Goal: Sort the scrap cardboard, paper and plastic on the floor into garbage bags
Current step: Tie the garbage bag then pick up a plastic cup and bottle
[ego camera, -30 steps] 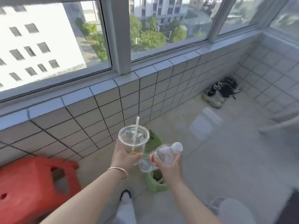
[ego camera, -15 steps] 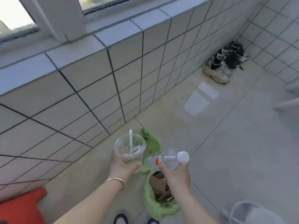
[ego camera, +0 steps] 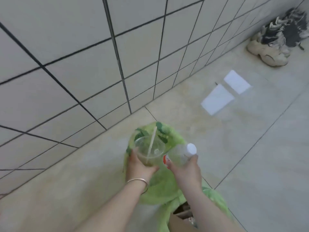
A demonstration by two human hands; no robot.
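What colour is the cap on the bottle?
White. The bottle cap shows best in the head view, just above the right hand.

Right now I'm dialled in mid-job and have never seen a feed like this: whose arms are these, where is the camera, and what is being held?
There is no machine here. One wide camera sits on a person's head, looking down at their own bare arms. The left hand grips a clear plastic cup with a straw. The right hand grips a clear plastic bottle with a white cap. Both hang over a green garbage bag on the tiled floor; cardboard shows in a bag at the bottom edge. Shoes sit by the wall.
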